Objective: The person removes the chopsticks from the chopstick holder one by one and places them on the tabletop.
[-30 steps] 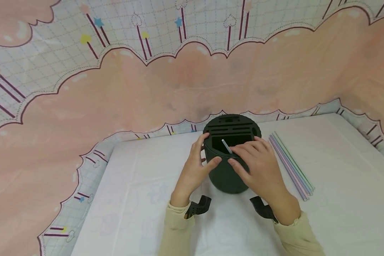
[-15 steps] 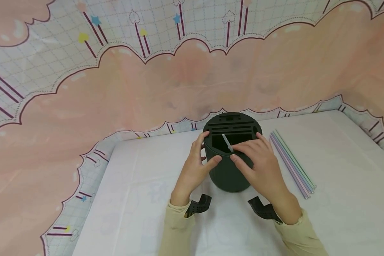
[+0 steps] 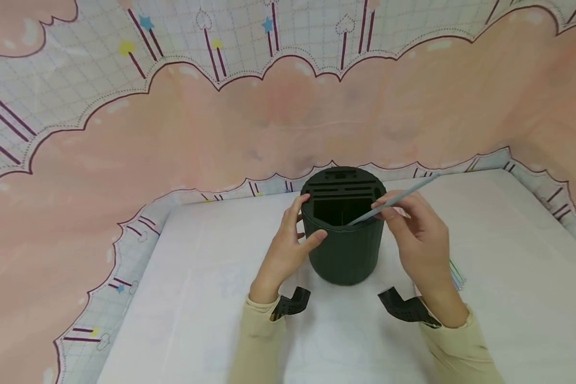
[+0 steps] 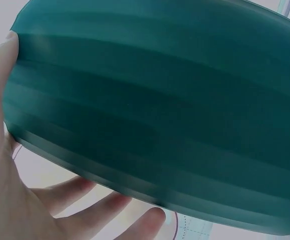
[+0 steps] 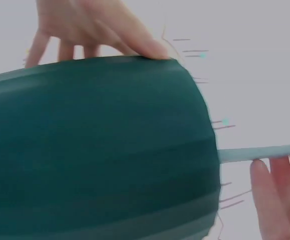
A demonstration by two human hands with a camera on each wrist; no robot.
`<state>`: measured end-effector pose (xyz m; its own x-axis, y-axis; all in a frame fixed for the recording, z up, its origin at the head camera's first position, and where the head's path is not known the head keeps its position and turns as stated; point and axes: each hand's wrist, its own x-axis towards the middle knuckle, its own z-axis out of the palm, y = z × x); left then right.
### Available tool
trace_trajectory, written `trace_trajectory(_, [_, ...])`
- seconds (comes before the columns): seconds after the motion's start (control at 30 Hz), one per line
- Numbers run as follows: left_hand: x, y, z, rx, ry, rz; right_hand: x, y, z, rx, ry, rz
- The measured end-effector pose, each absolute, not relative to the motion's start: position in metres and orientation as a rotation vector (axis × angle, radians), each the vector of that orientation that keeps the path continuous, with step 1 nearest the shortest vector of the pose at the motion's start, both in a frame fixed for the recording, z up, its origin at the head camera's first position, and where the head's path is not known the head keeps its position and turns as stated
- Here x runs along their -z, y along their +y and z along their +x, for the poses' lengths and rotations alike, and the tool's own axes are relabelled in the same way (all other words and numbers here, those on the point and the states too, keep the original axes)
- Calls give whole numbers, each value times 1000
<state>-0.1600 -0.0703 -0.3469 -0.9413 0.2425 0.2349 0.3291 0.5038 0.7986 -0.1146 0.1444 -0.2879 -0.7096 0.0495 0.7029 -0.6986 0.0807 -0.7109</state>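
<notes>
A dark green round pen holder (image 3: 344,257) with a slotted top stands upright on the white table. My left hand (image 3: 284,258) grips its left side, thumb at the front and fingers toward the back; the left wrist view shows the hand (image 4: 14,185) against the ribbed wall (image 4: 145,110). Between the right thumb and fingers a pale blue straw (image 3: 403,197) is pinched by my right hand (image 3: 422,234). The straw slants, its lower end at the front rim of the large opening, its upper end pointing up and right. Inside, the opening is too dark to make out.
Several pastel straws (image 3: 457,274) lie on the white table (image 3: 211,288) to the right, mostly hidden behind my right hand and wrist. A patterned pink and white cloth (image 3: 249,133) rises behind the table.
My right hand has drawn back to the right from the opening. The straw, earlier showing only a short end inside, now extends out over the rim. The left hand keeps its grip.
</notes>
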Motion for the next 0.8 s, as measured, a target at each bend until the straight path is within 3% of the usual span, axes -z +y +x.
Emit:
trace_trajectory(0.33, [347, -67, -162, 1467, -2622, -535, 260, 167, -122, -1954, -1247, 534])
trace_trajectory(0.53, [348, -66, -162, 1499, -2612, -533, 254, 192, -130, -2046, -927, 308])
trace_trajectory(0.67, [348, -67, -161, 1505, -2632, -528, 269, 208, -135, -1999, -1098, 175])
trace_trajectory(0.8, [345, -70, -160, 1483, -2650, -519, 298, 212, -146, -1780, -1647, 14])
